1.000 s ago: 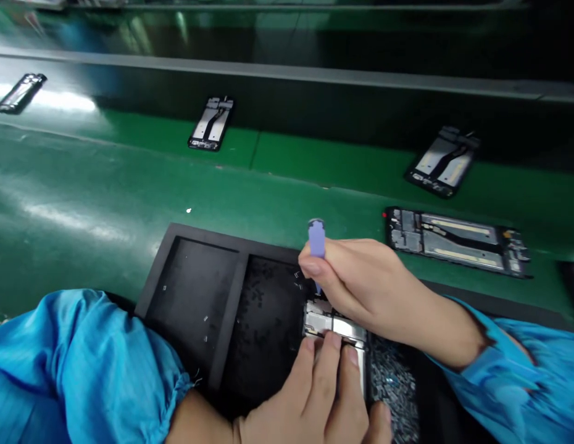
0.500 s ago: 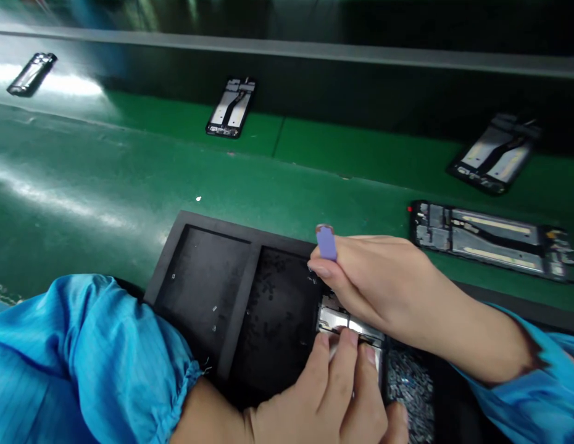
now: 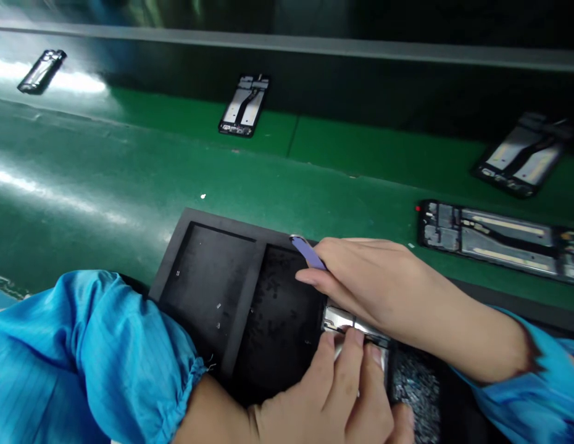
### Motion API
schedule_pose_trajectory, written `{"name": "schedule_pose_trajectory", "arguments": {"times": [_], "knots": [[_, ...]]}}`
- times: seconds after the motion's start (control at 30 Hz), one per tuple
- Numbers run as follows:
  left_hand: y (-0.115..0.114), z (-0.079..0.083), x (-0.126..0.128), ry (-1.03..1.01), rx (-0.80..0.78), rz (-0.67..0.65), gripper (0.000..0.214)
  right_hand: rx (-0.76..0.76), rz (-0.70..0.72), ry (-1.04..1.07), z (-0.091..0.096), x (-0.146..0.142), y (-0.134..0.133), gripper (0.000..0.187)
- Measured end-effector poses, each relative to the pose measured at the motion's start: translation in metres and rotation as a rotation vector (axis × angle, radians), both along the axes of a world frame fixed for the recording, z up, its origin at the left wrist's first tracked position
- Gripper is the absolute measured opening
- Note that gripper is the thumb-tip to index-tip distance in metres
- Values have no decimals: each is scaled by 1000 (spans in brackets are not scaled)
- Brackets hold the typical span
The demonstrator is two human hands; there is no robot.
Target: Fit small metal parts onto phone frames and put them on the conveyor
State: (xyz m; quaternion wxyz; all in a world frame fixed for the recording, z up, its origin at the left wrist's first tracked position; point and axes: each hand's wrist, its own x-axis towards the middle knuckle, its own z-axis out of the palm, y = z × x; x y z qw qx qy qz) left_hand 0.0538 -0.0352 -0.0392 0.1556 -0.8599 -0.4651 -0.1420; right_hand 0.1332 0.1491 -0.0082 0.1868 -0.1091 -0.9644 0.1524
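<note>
My right hand (image 3: 361, 280) is closed around a small purple tool (image 3: 307, 251), whose top leans to the left above the fingers. Beneath it lies a metal phone frame part (image 3: 345, 322) on a black compartmented tray (image 3: 213, 271). My left hand (image 3: 333, 394) presses its fingertips down on that metal part from the near side. Both arms wear blue sleeves. The tool's tip is hidden behind my right hand.
The tray's right compartment (image 3: 414, 382) holds several tiny screws. An opened phone chassis (image 3: 500, 237) lies on the green belt to the right. Three more phones (image 3: 244, 105), (image 3: 528, 154), (image 3: 41, 71) lie farther back. A dark rail runs along the belt's far side.
The purple tool has tipped from upright to leaning left and lower in my right hand. The view has shifted slightly, so things on the belt appear further right.
</note>
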Motion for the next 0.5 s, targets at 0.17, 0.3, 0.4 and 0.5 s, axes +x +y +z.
{"name": "schedule_pose_trajectory", "arguments": {"times": [0.17,0.3,0.4,0.5], "knots": [[-1,-4,3,14,15,13,36,-163,-143,22,6,16,11,44],[2,-5,3,-15,31,27,34,-332,-331,215,12,30,16,26],[3,-5,3,-22,57,34,33,-479,-336,240,11,34,18,19],[3,-8,2,-21,76,26,35,-537,-267,228,8,39,19,13]]}}
